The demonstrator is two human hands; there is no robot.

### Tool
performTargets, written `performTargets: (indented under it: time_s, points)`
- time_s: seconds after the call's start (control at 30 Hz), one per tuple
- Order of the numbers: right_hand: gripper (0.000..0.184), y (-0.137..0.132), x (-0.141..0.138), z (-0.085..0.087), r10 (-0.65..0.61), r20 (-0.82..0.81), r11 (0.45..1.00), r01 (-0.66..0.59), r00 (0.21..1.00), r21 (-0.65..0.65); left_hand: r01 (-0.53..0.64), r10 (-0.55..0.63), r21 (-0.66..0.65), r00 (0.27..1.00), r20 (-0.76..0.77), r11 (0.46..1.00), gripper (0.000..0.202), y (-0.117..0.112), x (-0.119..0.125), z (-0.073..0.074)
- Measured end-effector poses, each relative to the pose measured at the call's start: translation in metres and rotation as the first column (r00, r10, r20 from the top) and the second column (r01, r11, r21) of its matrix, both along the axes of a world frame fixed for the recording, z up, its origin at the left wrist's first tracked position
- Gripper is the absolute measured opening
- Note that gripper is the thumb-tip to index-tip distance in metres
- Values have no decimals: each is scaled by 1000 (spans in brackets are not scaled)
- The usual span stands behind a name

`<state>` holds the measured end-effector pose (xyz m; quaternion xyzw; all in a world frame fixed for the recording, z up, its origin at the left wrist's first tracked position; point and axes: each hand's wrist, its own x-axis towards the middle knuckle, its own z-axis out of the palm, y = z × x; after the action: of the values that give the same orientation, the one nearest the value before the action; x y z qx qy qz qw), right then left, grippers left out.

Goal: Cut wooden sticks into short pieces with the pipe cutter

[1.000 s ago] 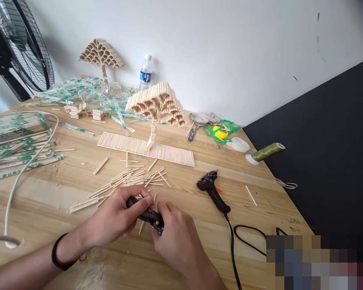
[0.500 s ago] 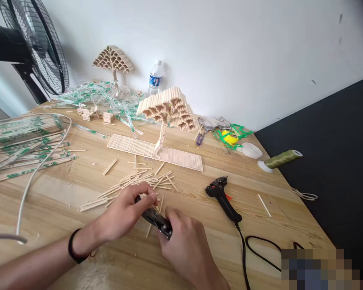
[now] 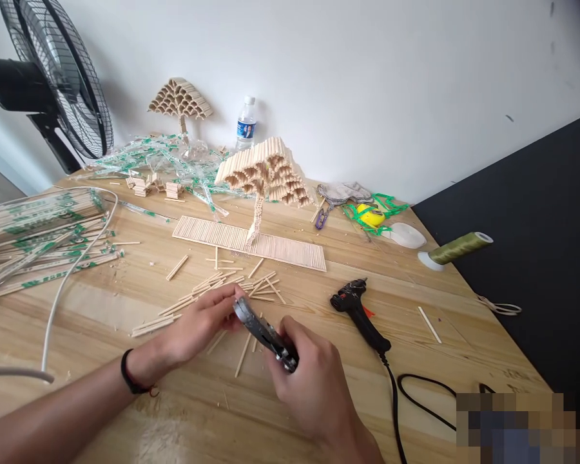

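Observation:
My right hand [image 3: 316, 374] is closed around a dark hand tool with a curved, rounded head [image 3: 258, 322], whose exact kind is hard to tell. That head points up and left, towards my left hand [image 3: 200, 328]. The fingers of my left hand are pinched together beside the head and partly hidden behind it, so what they hold cannot be made out. Loose thin wooden sticks [image 3: 217, 283] lie in a heap just beyond both hands. Behind them a tree model made of sticks [image 3: 265, 171] stands on a long stick-covered base strip [image 3: 207, 232].
A black glue gun [image 3: 362, 319] with its cable lies to the right. At left are packed sticks [image 3: 43, 219] and a white cable [image 3: 58, 290]. A fan [image 3: 62, 71], plastic wrappers [image 3: 140, 154], a second tree model [image 3: 180, 100], a bottle [image 3: 246, 125] and a thread spool [image 3: 459, 251] stand farther off.
The dark tool and my right hand have shifted slightly right. The tool's head has tilted up and now sits in front of my left fingertips, which were on top of it before.

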<state>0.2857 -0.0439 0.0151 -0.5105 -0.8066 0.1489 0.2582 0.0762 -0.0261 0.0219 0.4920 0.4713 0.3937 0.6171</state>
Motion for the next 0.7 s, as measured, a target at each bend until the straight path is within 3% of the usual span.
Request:
performTargets:
  time_s: [0.13, 0.23, 0.37, 0.7]
  points:
    - [19, 4, 1, 3, -26, -68, 999, 29, 997, 43, 217, -197, 96, 964, -180, 971, 31, -9, 4, 6]
    - [21, 6, 0, 2, -32, -83, 999, 34, 996, 27, 320, -258, 174, 917, -305, 931, 27, -15, 6, 10]
    - [20, 7, -1, -1, -44, -88, 999, 43, 995, -16, 437, -271, 329, 854, -445, 837, 27, -19, 10, 12]
    - [20, 18, 4, -5, -99, -161, 969, 58, 982, -239, 403, -126, 473, 848, -515, 783, 23, -17, 9, -2]
